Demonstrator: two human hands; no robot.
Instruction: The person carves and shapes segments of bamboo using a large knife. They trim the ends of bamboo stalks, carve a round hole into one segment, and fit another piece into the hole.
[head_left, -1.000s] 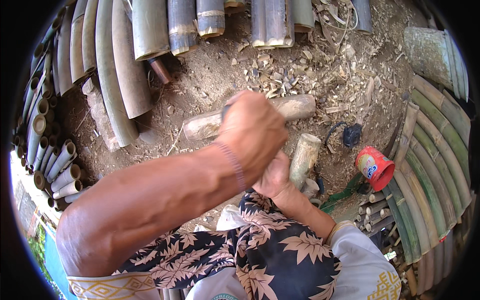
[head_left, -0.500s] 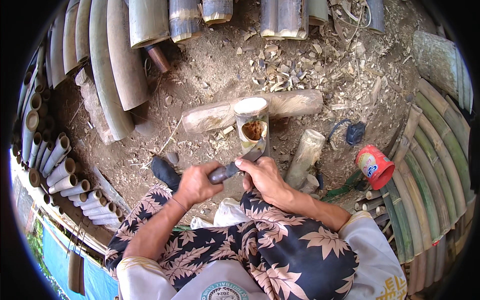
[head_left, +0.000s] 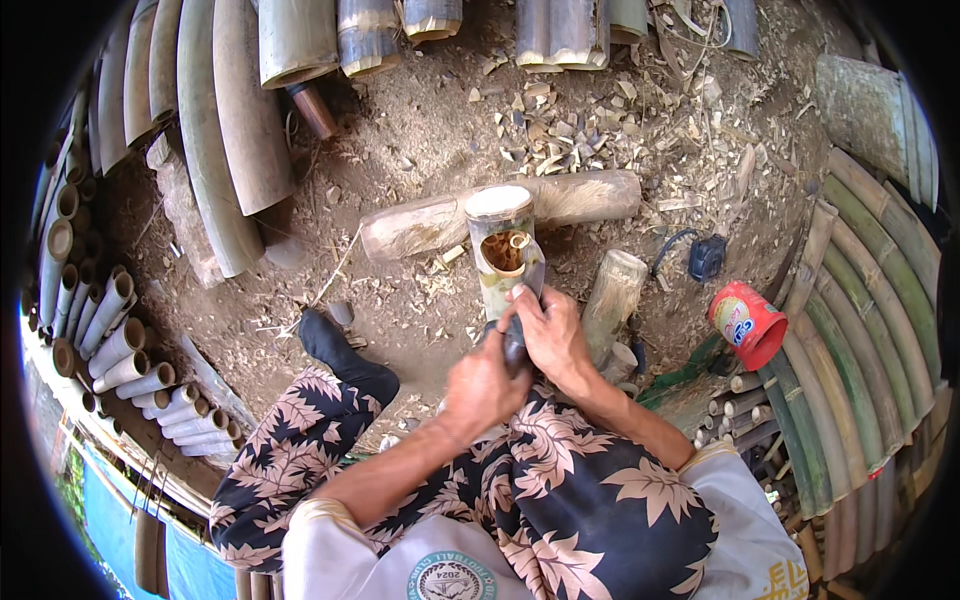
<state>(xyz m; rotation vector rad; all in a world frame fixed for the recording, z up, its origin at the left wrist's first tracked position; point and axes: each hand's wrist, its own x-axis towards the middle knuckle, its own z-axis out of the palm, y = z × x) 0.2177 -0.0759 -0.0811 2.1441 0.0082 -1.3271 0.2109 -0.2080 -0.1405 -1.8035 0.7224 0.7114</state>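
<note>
A short bamboo section (head_left: 496,293) with an oval hole cut in its side lies tilted, its pale cut end propped on a log (head_left: 420,228). Curled shavings (head_left: 498,251) sit inside the hole. My left hand (head_left: 486,386), slightly blurred, is closed round the dark handle of a knife (head_left: 535,268). The blade points away from me along the hole's right edge. My right hand (head_left: 553,338) presses its thumb on the knife near the base of the blade; its other fingers curl beneath and are mostly hidden. The bamboo's near end is behind my hands.
Wood chips (head_left: 560,130) litter the dirt beyond the log. A short stump (head_left: 613,290), a dark block with a cord (head_left: 706,258) and a red container (head_left: 747,325) stand at right. Bamboo poles (head_left: 870,300) and cut tubes (head_left: 120,345) line both sides. My dark-socked foot (head_left: 345,355) rests at left.
My left hand has swung right and closer to me, turning the knife from a slant across the bamboo to nearly straight away. More curled shavings show in the hole. My left leg shows more.
</note>
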